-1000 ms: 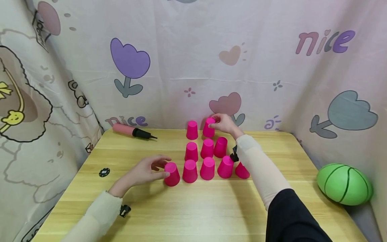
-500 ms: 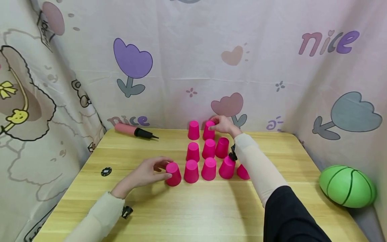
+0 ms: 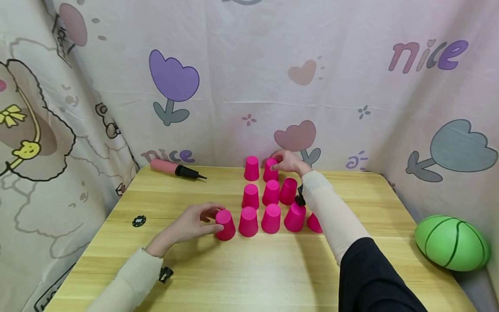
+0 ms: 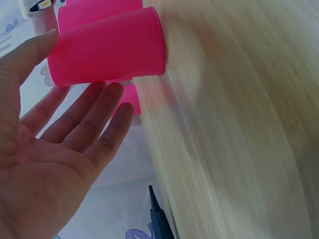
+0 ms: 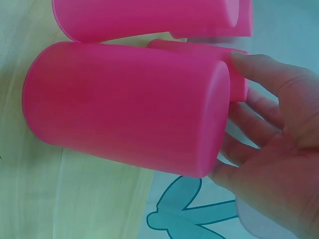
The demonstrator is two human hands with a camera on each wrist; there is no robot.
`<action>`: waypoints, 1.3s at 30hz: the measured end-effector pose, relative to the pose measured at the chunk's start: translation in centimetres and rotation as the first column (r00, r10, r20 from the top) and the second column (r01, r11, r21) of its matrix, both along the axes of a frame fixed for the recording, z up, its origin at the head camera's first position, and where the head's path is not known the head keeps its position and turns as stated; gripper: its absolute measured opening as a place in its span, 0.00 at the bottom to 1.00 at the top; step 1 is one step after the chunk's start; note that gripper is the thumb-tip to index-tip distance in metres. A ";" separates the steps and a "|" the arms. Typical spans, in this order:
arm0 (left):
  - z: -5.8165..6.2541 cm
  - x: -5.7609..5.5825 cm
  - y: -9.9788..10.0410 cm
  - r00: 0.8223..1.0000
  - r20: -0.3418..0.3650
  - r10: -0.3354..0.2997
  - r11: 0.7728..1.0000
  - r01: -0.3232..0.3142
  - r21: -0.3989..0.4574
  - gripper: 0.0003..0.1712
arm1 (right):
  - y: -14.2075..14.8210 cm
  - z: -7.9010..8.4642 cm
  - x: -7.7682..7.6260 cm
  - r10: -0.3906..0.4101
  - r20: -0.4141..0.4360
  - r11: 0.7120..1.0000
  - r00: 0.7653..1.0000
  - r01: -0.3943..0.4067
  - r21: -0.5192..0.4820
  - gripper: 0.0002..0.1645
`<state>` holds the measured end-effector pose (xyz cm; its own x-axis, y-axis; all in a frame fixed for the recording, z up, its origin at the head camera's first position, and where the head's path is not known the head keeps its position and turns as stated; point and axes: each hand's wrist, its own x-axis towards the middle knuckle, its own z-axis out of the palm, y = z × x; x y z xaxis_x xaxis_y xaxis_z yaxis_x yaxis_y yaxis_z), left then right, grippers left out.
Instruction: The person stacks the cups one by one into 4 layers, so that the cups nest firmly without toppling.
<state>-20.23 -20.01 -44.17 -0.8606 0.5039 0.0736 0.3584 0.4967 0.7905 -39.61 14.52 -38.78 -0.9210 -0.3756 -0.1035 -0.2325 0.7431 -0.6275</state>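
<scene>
Several pink plastic cups stand upside down in three rows, with more in the front row than in the two behind. My left hand (image 3: pixel 191 223) pinches the leftmost front cup (image 3: pixel 225 226), thumb on its near side and fingers at its far side. In the left wrist view this cup (image 4: pixel 107 47) lies between thumb and spread fingers. At the back, my right hand (image 3: pixel 287 161) holds the right-hand cup (image 3: pixel 270 173) of the two there. The right wrist view has a nearer cup (image 5: pixel 124 104) partly covering it. My right forearm hides part of the rightmost front cup (image 3: pixel 314 224).
A pink and black hand pump (image 3: pixel 177 169) lies at the back left of the wooden table (image 3: pixel 249 277). Nearer the left edge is a black poker chip (image 3: pixel 138 221). A green ball (image 3: pixel 452 242) sits at the right edge. Printed curtains (image 3: pixel 234 65) hang behind and beside the table.
The whole scene has shifted slightly to the right as the head view moved. Both hands stay at the same cups, and the cups keep their arrangement.
</scene>
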 end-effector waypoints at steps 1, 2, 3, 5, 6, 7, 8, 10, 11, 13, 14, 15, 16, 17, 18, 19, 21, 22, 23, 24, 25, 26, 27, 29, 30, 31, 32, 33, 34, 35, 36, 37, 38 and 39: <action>0.0 0.0 0.1 1.000 0.002 -0.001 1.000 0.001 0.001 0.30 | 0.1 0.0 0.1 0.000 0.002 1.000 1.000 0.000 0.004 0.28; 0.0 0.0 0.1 1.000 0.005 -0.002 1.000 0.002 0.000 0.31 | 0.2 0.0 0.1 -0.003 0.008 1.000 1.000 0.003 0.003 0.28; -0.1 0.0 0.2 1.000 0.007 -0.003 1.000 0.003 0.001 0.31 | 0.3 0.0 0.1 -0.003 0.009 1.000 1.000 0.003 0.006 0.28; -0.1 0.0 0.4 1.000 0.013 -0.005 1.000 0.005 0.003 0.31 | 0.5 0.0 0.2 -0.006 0.012 1.000 1.000 0.006 0.007 0.28; -0.1 -0.1 0.5 1.000 0.015 -0.004 1.000 0.004 0.003 0.31 | 0.6 0.0 0.2 -0.007 0.012 1.000 1.000 0.007 0.008 0.28; -0.1 -0.1 0.5 1.000 0.017 -0.004 1.000 0.004 0.001 0.31 | 0.7 0.0 0.2 -0.008 0.012 1.000 1.000 0.008 0.009 0.29; -0.2 -0.1 0.6 1.000 0.018 -0.004 1.000 0.004 0.000 0.31 | 0.8 -0.1 0.2 -0.008 0.012 1.000 1.000 0.008 0.010 0.30; -0.2 -0.1 0.7 1.000 0.019 -0.003 1.000 0.003 -0.002 0.31 | 1.0 0.0 0.3 -0.006 0.011 1.000 1.000 0.006 0.014 0.32; -0.2 -0.1 0.8 1.000 0.020 -0.003 1.000 0.003 -0.004 0.31 | 1.1 0.0 0.2 -0.008 0.014 1.000 1.000 0.008 0.010 0.33; -0.2 -0.2 0.9 1.000 0.021 -0.006 1.000 0.006 0.001 0.31 | 1.4 0.2 0.2 -0.010 0.008 1.000 1.000 0.010 0.011 0.35; -0.2 -0.3 0.9 1.000 0.021 -0.008 1.000 0.008 0.003 0.31 | 1.6 0.4 0.3 -0.011 0.003 1.000 1.000 0.011 0.009 0.36; -0.2 -0.3 1.0 1.000 0.020 -0.009 1.000 0.009 0.002 0.31 | 1.7 0.7 0.3 -0.013 0.000 1.000 1.000 0.013 0.003 0.36; -0.2 -0.4 1.0 1.000 0.017 -0.012 1.000 0.012 0.002 0.31 | 1.9 0.9 0.4 -0.012 -0.010 1.000 1.000 0.012 -0.001 0.36; -0.2 -0.5 1.0 1.000 0.017 -0.011 1.000 0.011 0.003 0.30 | 2.1 1.3 0.5 -0.013 -0.023 1.000 1.000 0.013 -0.010 0.36; -0.2 -0.6 1.0 1.000 0.015 -0.009 1.000 0.009 0.005 0.30 | 2.3 1.6 0.6 -0.009 -0.038 1.000 0.999 0.009 -0.014 0.36; -0.2 -0.6 1.0 1.000 0.013 -0.003 1.000 0.003 0.001 0.29 | 2.4 2.0 0.7 -0.006 -0.048 1.000 0.999 0.005 -0.026 0.35; -0.1 -0.8 0.9 1.000 0.000 0.007 1.000 -0.007 -0.003 0.29 | 2.8 2.7 1.1 0.004 -0.072 0.999 0.997 -0.007 -0.048 0.35; -0.1 -0.9 0.8 1.000 -0.005 0.016 1.000 -0.016 -0.002 0.29 | 3.0 3.0 1.4 0.012 -0.089 0.998 0.996 -0.017 -0.054 0.35; 0.0 -1.1 0.8 1.000 -0.012 0.028 1.000 -0.028 -0.002 0.29 | 3.2 3.4 1.7 0.020 -0.102 0.997 0.995 -0.026 -0.066 0.34; 0.0 -1.3 0.7 0.999 -0.022 0.039 0.999 -0.039 -0.005 0.29 | 3.4 3.6 2.1 0.027 -0.114 0.996 0.993 -0.036 -0.076 0.34; 0.1 -1.5 0.6 0.998 -0.029 0.051 0.999 -0.051 -0.009 0.29 | 3.7 3.9 2.5 0.031 -0.128 0.996 0.991 -0.041 -0.084 0.34; 0.1 -1.8 0.5 0.997 -0.036 0.062 0.998 -0.062 -0.008 0.29 | 4.0 4.1 2.9 0.034 -0.142 0.995 0.989 -0.047 -0.086 0.34; 0.2 -2.1 0.4 0.996 -0.041 0.080 0.997 -0.081 -0.011 0.29 | 4.4 4.3 3.3 0.035 -0.154 0.994 0.987 -0.050 -0.092 0.33; 0.5 -2.8 0.3 0.992 -0.051 0.113 0.993 -0.114 -0.010 0.30 | 5.1 4.5 4.3 0.029 -0.172 0.994 0.985 -0.046 -0.100 0.33; 0.6 -3.2 0.3 0.990 -0.056 0.130 0.991 -0.130 -0.008 0.30 | 5.4 4.6 4.8 0.025 -0.176 0.993 0.984 -0.045 -0.106 0.32; 0.8 -3.6 0.3 0.988 -0.058 0.146 0.989 -0.147 -0.003 0.30 | 5.8 4.6 5.2 0.019 -0.177 0.993 0.984 -0.039 -0.110 0.32; 0.9 -4.0 0.3 0.985 -0.061 0.163 0.987 -0.163 0.002 0.30 | 6.1 4.6 5.7 0.016 -0.175 0.992 0.984 -0.037 -0.117 0.32; 1.0 -4.4 0.4 0.982 -0.066 0.178 0.984 -0.178 0.005 0.30 | 6.4 4.7 6.3 0.011 -0.171 0.992 0.985 -0.033 -0.124 0.32; 1.1 -4.8 0.5 0.980 -0.069 0.188 0.982 -0.188 0.009 0.30 | 6.7 4.6 6.8 0.008 -0.166 0.991 0.986 -0.029 -0.130 0.32; 1.1 -5.2 0.6 0.977 -0.072 0.199 0.980 -0.199 0.011 0.30 | 7.0 4.5 7.4 0.009 -0.165 0.990 0.986 -0.032 -0.134 0.32; 1.2 -5.6 0.8 0.975 -0.073 0.209 0.978 -0.208 0.014 0.30 | 7.3 4.4 7.9 0.012 -0.164 0.990 0.986 -0.035 -0.137 0.32; 1.3 -6.0 0.9 0.974 -0.072 0.216 0.976 -0.216 0.013 0.31 | 7.6 4.2 8.4 0.011 -0.164 0.990 0.986 -0.034 -0.135 0.32; 1.3 -6.4 1.1 0.972 -0.075 0.225 0.974 -0.224 0.013 0.30 | 7.8 4.0 9.0 0.013 -0.168 0.990 0.986 -0.036 -0.135 0.32; 1.4 -6.7 1.3 0.970 -0.077 0.232 0.973 -0.232 0.011 0.31 | 8.1 3.8 9.5 0.012 -0.169 0.990 0.986 -0.035 -0.133 0.31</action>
